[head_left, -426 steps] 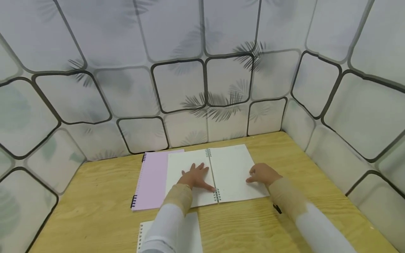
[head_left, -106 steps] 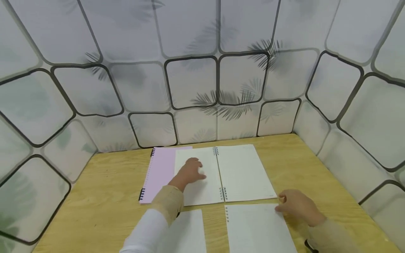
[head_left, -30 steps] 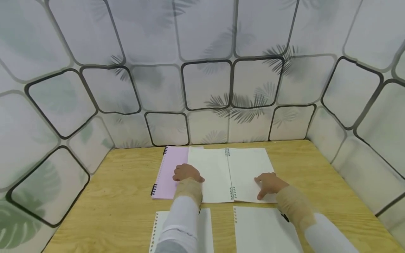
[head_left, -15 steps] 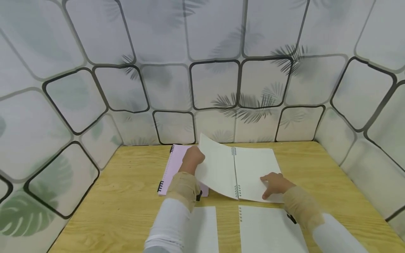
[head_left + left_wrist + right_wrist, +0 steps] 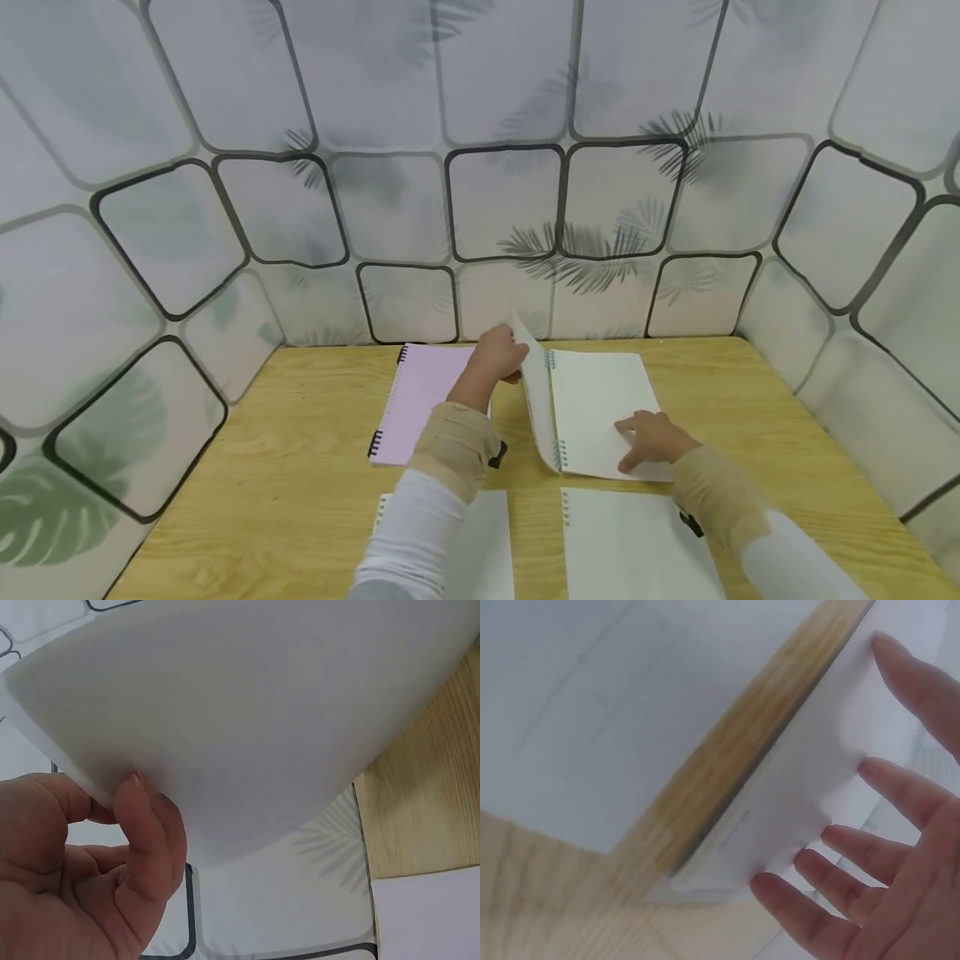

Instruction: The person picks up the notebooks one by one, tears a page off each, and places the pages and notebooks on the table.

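Note:
A spiral notebook lies open in the head view, its right page (image 5: 600, 392) flat on the table. My left hand (image 5: 498, 354) pinches the outer edge of its left leaf (image 5: 536, 396), which stands raised and curved near the coil. In the left wrist view, the thumb and fingers of my left hand (image 5: 90, 885) hold the rim of this white leaf (image 5: 247, 727). My right hand (image 5: 654, 437) rests on the lower part of the right page. In the right wrist view, the spread fingertips of my right hand (image 5: 900, 900) touch the notebook's paper (image 5: 802, 780).
A lilac spiral notebook (image 5: 427, 392) with black binding lies left of the open one. Nearer to me are a left loose sheet (image 5: 483, 542) and a right loose sheet (image 5: 637, 542), both with punched edges. A patterned wall (image 5: 510, 208) stands behind the wooden table (image 5: 300, 467).
My left hand has gripped the left leaf and swung it up and rightward, uncovering the lilac notebook. Earlier, the right loose sheet appeared on the table and my right hand returned to the page.

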The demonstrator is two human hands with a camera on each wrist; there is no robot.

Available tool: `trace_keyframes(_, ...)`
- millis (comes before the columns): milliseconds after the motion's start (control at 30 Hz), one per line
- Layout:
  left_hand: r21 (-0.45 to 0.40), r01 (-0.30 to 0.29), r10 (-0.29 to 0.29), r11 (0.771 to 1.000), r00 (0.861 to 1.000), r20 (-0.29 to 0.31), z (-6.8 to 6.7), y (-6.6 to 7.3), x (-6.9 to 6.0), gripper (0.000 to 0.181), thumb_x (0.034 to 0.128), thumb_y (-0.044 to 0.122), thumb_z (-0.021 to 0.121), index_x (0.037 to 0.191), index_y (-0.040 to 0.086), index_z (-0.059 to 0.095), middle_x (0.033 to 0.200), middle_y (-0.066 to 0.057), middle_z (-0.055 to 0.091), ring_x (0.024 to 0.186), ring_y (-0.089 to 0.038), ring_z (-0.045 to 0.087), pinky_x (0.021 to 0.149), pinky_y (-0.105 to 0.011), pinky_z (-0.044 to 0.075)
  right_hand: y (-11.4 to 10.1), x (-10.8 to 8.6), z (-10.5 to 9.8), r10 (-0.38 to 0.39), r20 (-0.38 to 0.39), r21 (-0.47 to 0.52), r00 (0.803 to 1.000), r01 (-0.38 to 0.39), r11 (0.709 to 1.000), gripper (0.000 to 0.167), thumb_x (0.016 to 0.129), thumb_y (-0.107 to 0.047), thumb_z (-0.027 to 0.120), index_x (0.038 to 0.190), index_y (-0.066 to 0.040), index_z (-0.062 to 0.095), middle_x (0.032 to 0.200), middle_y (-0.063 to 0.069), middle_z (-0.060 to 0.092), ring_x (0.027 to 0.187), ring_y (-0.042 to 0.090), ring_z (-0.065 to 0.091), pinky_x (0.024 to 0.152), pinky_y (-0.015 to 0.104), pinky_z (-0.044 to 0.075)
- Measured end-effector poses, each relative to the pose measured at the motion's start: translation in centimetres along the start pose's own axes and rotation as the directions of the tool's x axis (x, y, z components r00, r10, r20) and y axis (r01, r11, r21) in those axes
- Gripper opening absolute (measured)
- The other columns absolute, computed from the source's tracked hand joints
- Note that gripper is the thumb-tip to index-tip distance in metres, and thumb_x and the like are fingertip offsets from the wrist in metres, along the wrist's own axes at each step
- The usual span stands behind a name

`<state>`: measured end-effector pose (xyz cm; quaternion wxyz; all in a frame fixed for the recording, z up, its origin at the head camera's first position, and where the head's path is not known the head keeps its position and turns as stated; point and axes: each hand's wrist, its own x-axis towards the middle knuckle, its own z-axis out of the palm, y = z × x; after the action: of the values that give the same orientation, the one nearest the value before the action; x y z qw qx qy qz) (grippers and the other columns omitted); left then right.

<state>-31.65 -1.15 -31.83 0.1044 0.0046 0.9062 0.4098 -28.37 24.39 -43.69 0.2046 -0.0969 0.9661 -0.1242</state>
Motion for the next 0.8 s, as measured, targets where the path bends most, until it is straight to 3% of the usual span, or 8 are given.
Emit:
trace_keyframes(67, -0.033, 0.0, 0.001, 0.999, 1.0, 0.03, 0.7, 0.7, 0.1, 0.038, 0.093, 0.011, 0.045, 0.128, -0.004, 0.044, 0.076, -0.012, 0.06, 0.046, -0.011, 0.052, 0.061, -0.03, 0.057, 0.3, -0.2, 0.1, 0.007, -0.012, 0.016, 1.0, -0.007, 1.0, 0.076, 0.066, -0.031, 0.081, 0.129, -0.001, 0.052, 0.137, 0.032, 0.038, 0.125, 0.056, 0.029, 0.101, 0.064, 0.029)
trace_keyframes(167, -0.036, -0.016, 0.017, 0.999, 0.999, 0.044, 1.8, 1.9, 0.2, 0.039, 0.0943, 0.012, 0.045, 0.13, -0.004, 0.042, 0.079, -0.014, 0.063, 0.047, -0.013, 0.054, 0.06, -0.029, 0.057, 0.7, -0.2, 0.3, 0.003, -0.04, 0.039, 0.999, -0.001, 0.999, 0.072, 0.066, -0.028, 0.082, 0.126, 0.0, 0.054, 0.136, 0.031, 0.041, 0.125, 0.054, 0.032, 0.103, 0.062, 0.029)
trace_keyframes(367, -0.015, -0.093, 0.093, 0.996, 0.995, 0.028, 4.7, 4.1, 0.1, 0.035, 0.0932, 0.013, 0.047, 0.124, -0.005, 0.048, 0.067, -0.012, 0.065, 0.047, -0.014, 0.058, 0.054, -0.022, 0.052, 1.5, -0.5, 0.6, -0.022, -0.07, 0.107, 0.997, 0.029, 0.994, 0.054, 0.069, -0.022, 0.08, 0.115, -0.002, 0.063, 0.127, 0.025, 0.053, 0.122, 0.045, 0.043, 0.103, 0.054, 0.035)
trace_keyframes(467, -0.013, -0.126, 0.126, 0.992, 0.992, 0.015, 6.3, 5.0, -0.1, 0.031, 0.0924, 0.013, 0.048, 0.119, -0.004, 0.051, 0.06, -0.008, 0.063, 0.046, -0.015, 0.059, 0.053, -0.022, 0.05, 1.8, -1.0, 0.3, -0.063, -0.095, 0.181, 0.993, 0.079, 0.98, 0.043, 0.075, -0.021, 0.075, 0.111, -0.002, 0.065, 0.119, 0.02, 0.061, 0.111, 0.038, 0.054, 0.095, 0.049, 0.045)
trace_keyframes(667, -0.053, -0.184, 0.185, 0.982, 0.983, 0.013, 9.4, 6.1, -0.1, 0.018, 0.0912, 0.011, 0.048, 0.103, -0.001, 0.055, 0.053, -0.007, 0.06, 0.045, -0.018, 0.06, 0.048, -0.022, 0.047, 1.6, -2.3, -1.6, -0.187, -0.19, 0.336, 0.964, 0.243, 0.91, 0.03, 0.085, -0.02, 0.065, 0.105, 0.001, 0.066, 0.103, 0.016, 0.068, 0.09, 0.025, 0.065, 0.076, 0.038, 0.053)
trace_keyframes(800, -0.127, -0.199, 0.203, 0.972, 0.979, 0.018, 10.7, 6.3, 0.3, 0.012, 0.0898, 0.008, 0.048, 0.097, 0.0, 0.054, 0.05, -0.006, 0.056, 0.043, -0.019, 0.058, 0.045, -0.024, 0.047, 0.9, -3.0, -2.8, -0.157, -0.194, 0.494, 0.968, 0.235, 0.837, 0.031, 0.092, -0.022, 0.055, 0.11, 0.002, 0.063, 0.099, 0.013, 0.069, 0.085, 0.015, 0.065, 0.076, 0.036, 0.055)
